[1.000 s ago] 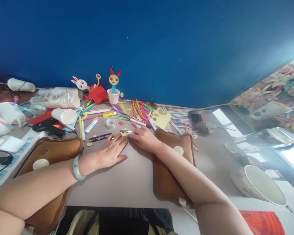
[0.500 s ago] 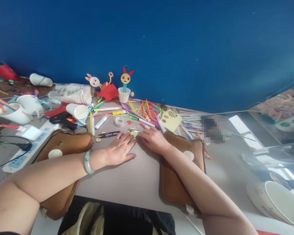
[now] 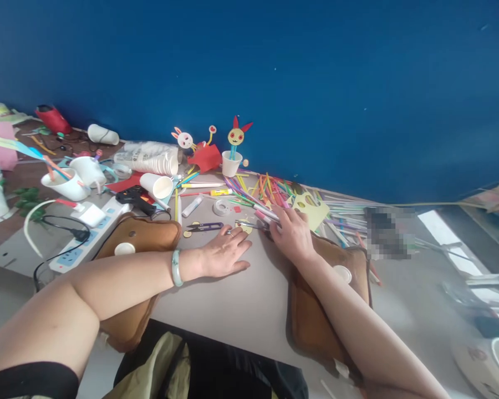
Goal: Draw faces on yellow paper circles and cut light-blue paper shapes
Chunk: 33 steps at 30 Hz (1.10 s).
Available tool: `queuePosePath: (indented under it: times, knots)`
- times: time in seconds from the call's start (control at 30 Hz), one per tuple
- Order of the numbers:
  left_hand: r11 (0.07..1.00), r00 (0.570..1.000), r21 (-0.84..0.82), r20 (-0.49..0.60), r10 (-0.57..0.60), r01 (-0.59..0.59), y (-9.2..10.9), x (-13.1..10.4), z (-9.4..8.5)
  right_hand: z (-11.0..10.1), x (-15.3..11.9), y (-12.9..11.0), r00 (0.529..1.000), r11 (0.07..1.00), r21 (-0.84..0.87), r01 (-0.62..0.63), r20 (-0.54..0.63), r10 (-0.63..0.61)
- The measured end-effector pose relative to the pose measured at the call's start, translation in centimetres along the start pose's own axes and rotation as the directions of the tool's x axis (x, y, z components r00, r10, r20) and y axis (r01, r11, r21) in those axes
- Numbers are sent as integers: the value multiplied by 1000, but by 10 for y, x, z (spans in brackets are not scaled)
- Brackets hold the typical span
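Observation:
My left hand lies flat on the grey table with its fingers spread, holding nothing. Beyond its fingertips are thread snips, a small round yellow disc and a small yellow paper piece. Metal blades of what looks like scissors lie over that paper; their dark handle end sits beside my right hand. My right hand reaches over the pink-capped marker with fingers apart and bent. Its fingertips are near a yellow sheet with round holes; part of what lies beneath is hidden.
Brown cushions lie under both forearms. Left stand a power strip, a glue gun and paper cups. Pipe cleaners, a tape roll and a puppet in a cup line the back by the blue wall.
My right hand has lifted off the spot by the scissors and moved up and right over the markers. My left hand stays flat. The whole view has shifted.

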<state>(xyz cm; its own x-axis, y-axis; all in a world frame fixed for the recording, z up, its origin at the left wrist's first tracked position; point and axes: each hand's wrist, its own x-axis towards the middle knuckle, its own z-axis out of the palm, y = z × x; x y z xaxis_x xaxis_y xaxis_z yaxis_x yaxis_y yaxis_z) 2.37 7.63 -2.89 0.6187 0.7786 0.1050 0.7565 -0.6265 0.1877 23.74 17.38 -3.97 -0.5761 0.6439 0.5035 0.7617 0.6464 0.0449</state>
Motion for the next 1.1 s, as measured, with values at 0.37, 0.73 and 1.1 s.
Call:
queuePosePath:
  times: [0.37,0.73,1.1]
  knots:
    - [958,972,-166,-46,232,-236,-5,1,3,-38,19,45,920,924,-331,-193,267,287]
    - [885,920,-290,36,390,-364,-5,-1,6,-10,9,113,552,658,-125,-743,441,707]
    - [879,921,-305,15,390,-368,-10,0,18,-15,0,124,618,506,393,-768,245,747]
